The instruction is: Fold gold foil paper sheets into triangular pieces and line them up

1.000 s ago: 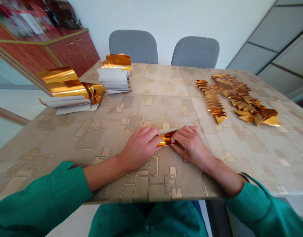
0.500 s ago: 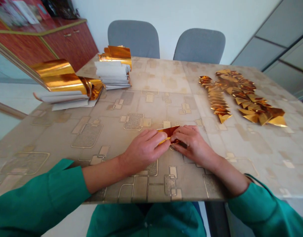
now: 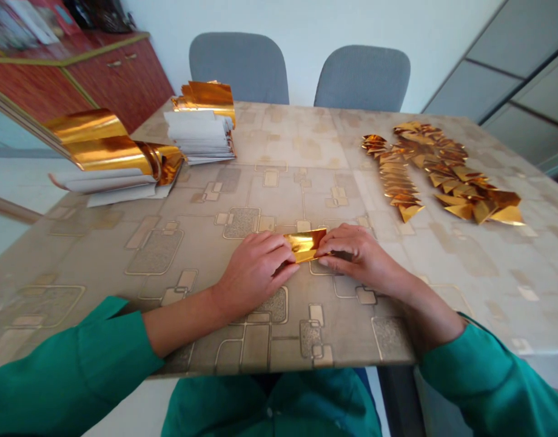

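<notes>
A small piece of shiny gold foil paper [image 3: 307, 244], folded into a narrow strip, lies between my hands near the front of the table. My left hand [image 3: 261, 267] pinches its left end between thumb and fingers. At the other end, my right hand [image 3: 352, 252] grips the strip the same way. The fingers hide both ends of the paper; its bright middle shows with a fold along the near side.
Loose gold sheets with white backs [image 3: 119, 167] curl at the left, beside a taller stack of them [image 3: 201, 133]. Folded gold pieces [image 3: 461, 170] lie in rows at the right. Two grey chairs [image 3: 238, 67] stand behind the patterned table [image 3: 301, 328].
My left hand has shifted slightly left, away from the right hand, so more of the gold paper's middle shows. Both hands still hold the strip. The view has moved a little.
</notes>
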A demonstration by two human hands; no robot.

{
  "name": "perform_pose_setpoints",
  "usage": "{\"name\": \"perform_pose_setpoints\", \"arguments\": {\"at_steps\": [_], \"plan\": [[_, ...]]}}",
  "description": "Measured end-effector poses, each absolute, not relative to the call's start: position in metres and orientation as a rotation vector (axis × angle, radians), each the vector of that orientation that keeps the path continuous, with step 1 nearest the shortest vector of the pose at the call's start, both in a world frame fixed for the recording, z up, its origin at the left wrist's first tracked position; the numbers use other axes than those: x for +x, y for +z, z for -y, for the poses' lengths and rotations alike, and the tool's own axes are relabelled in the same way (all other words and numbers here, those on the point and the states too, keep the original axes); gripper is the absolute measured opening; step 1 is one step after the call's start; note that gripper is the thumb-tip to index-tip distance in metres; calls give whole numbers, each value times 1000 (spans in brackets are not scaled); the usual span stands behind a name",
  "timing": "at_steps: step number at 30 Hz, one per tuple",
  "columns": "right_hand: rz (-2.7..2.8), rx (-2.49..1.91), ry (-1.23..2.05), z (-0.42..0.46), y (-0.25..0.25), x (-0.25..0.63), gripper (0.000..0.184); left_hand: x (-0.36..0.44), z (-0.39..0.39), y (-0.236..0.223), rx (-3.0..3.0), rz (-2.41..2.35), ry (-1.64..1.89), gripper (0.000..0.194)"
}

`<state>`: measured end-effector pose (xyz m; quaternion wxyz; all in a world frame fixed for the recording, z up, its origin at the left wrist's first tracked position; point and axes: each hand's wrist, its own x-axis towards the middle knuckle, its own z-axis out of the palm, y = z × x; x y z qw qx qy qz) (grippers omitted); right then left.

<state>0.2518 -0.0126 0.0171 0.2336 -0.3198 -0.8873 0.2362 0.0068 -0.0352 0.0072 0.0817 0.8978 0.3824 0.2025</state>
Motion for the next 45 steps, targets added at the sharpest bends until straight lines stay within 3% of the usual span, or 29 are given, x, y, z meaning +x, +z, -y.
{"name": "perform_pose_setpoints", "arguments": {"at_steps": [11,22,39,43,45], "plan": [[2353,-1067,688,10,12,256,14,8,29,3,2563,-1260,637,12],[2265,-1315,440,18,5,242,11,10,26,4,2529,-1335,621,11],[2252,-1449,405,20,5,238,13,7,23,7,2557,-1373,574,16],[2249,-1460,388,19,5,236,13,9,26,4,2882,-1163,655,10],[2255,-1461,368,19,4,235,12,12,29,3,3040,-961,638,19]]}}
